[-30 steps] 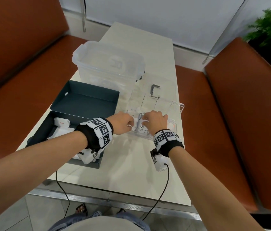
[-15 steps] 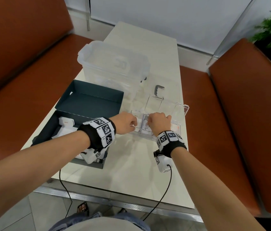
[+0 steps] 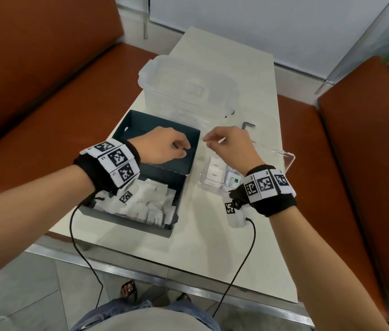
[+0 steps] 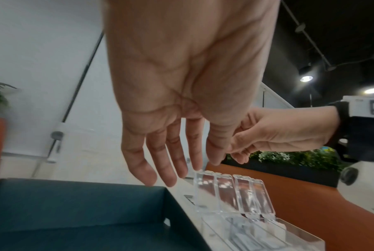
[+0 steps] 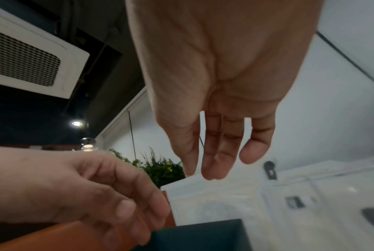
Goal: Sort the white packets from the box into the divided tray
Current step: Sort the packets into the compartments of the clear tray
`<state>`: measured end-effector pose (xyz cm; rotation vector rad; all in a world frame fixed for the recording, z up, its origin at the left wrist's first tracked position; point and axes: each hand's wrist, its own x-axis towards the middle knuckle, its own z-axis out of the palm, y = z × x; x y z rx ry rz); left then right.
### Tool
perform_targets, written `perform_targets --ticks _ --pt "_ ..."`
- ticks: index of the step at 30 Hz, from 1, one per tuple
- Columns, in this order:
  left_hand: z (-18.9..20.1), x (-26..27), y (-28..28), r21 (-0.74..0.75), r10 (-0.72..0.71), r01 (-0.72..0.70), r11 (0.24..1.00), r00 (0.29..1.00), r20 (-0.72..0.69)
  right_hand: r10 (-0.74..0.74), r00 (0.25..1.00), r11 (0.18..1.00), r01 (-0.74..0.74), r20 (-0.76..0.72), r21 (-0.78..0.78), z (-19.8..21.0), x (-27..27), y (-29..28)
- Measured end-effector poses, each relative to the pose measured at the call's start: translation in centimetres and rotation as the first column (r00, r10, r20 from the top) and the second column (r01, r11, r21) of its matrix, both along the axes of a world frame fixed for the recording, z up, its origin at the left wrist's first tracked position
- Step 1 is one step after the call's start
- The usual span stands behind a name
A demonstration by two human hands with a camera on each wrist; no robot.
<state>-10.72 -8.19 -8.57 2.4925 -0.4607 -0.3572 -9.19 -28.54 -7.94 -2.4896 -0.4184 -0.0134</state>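
Packets point(image 3: 150, 201): lower-left box point(image 3: 179, 194); left hand point(image 3: 164, 146) slack, right hand point(image 3: 231, 146) pinching something white. We should seat it flat in the tray point(image 3: 289, 161).

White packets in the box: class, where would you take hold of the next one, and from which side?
Pinch a raised corner of a top packet, coming straight down from above. They lie flat and overlapping in a loose pile, and the box walls would likely block a sideways reach.

Black wristbands point(image 3: 107, 173) with checkered markers
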Motion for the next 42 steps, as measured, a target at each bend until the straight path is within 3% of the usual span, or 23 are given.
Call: perform_targets --ticks 5,8,11,15,22,28,34,42 --pt "-0.4 -0.6 5.0 -0.015 0.155 -0.155 0.988 0.988 0.012 0.156 0.986 0.987 -0.152 -0.065 0.054 0.4 0.0 6.1" --pt "-1.9 -1.4 7.8 0.011 0.241 -0.241 0.97 0.971 0.007 0.284 0.944 0.955 -0.294 -0.166 -0.042 -0.9 -0.5 10.0" --pt "-3.9 -2.5 10.4 0.076 0.311 -0.31 0.948 0.95 0.005 0.371 0.879 0.865 -0.445 -0.3 -0.233 -3.2 -1.2 13.0" --pt "-6.2 -3.6 12.9 0.143 0.419 -0.409 0.901 0.907 -0.042 0.355 0.834 0.7 -0.537 -0.423 -0.471 -6.5 -2.1 15.1" --pt "-8.2 -4.2 14.2 0.141 0.425 -0.405 0.904 0.888 -0.175 0.304 0.791 0.525 -0.605 -0.532 -0.599 -9.1 -3.1 16.5" --pt "-8.1 -4.3 14.3 0.128 0.447 -0.429 0.894 0.868 -0.214 0.292 0.768 0.562 -0.62 -0.57 -0.548 -9.3 -4.0 17.5" --pt "-7.6 -4.3 14.3 0.07 0.465 -0.468 0.881 0.831 -0.306 0.32 0.756 0.488 -0.648 -0.57 -0.585 -9.1 -4.0 17.8" --pt "-7.2 -4.5 14.2 0.035 0.471 -0.492 0.87 0.807 -0.356 0.429 0.728 0.58 -0.676 -0.534 -0.455 -8.9 -3.7 17.2"
